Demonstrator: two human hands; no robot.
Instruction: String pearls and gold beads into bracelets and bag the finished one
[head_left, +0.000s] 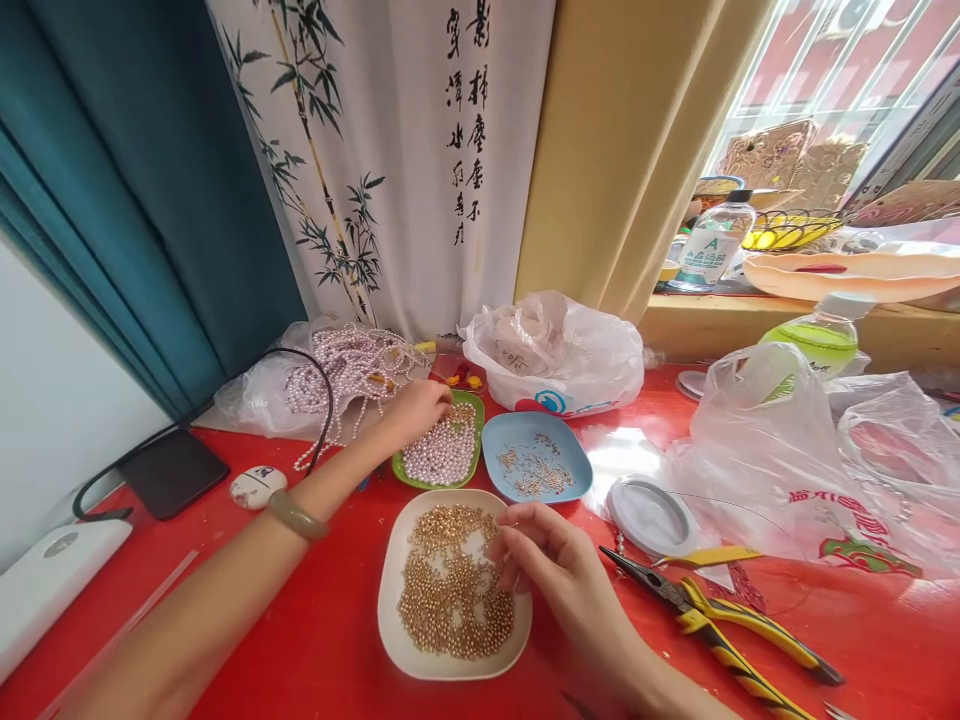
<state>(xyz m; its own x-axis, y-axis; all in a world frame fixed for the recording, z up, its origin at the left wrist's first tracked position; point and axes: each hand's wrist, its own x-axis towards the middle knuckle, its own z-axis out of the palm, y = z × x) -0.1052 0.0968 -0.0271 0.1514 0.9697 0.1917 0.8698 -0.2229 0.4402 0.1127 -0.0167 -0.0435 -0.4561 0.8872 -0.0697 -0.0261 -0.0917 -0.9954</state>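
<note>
My left hand (421, 412) reaches over the far side of a green tray (477, 462) filled with pale pink pearl beads (439, 458) and some gold ones. Its fingers are curled down, and anything in them is hidden. Over the right side of a cream tray (390, 610) is my right hand (551, 560), thumb and fingertips brought together. What they pinch, if anything, is too small to make out. Loose gold beads (457, 620) cover much of the cream tray. Beside the green tray sits a blue tray (581, 470) with small metallic pieces (536, 470).
Yellow-and-black pliers (697, 610) and a grey spool (652, 515) lie right on the red table (315, 630). Bagged pearl strands (352, 370) and a white plastic bag (555, 350) stand behind. More plastic bags (780, 450) crowd the right. A black cable (330, 400) curves at left.
</note>
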